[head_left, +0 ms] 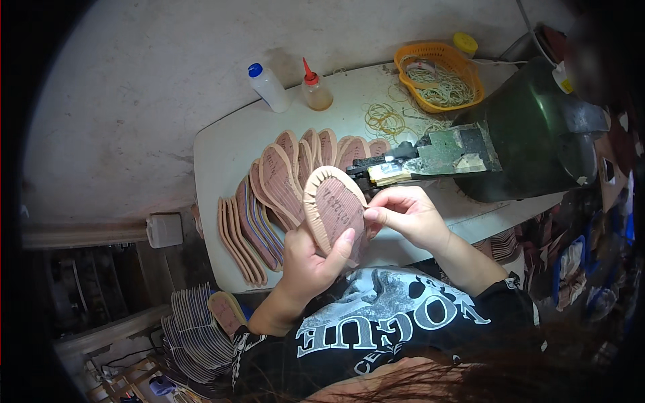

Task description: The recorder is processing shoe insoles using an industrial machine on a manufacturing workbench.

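Note:
In front of my chest I hold a shoe insole (339, 205), its brownish ribbed underside facing up and a beige edging pleated around its rounded end. My left hand (311, 260) grips it from the left, thumb lying across the underside. At its right edge my right hand (403, 213) is closed, thumb and forefinger pinching the border. Whether a loose bit is between those fingertips is too small to see. Just beyond, the narrow arm of a green machine (430, 158) points toward the insole. Several similar insoles (277, 168) lie fanned out on the white table (222, 144) behind it.
At the table's back stand a blue-capped white bottle (269, 87) and a red-tipped glue bottle (316, 88). An orange basket (440, 101) holds pale bands, with loose bands (384, 119) beside it. Bundled insoles (195, 332) are stacked low at left. The machine's dark green body (531, 127) fills the right.

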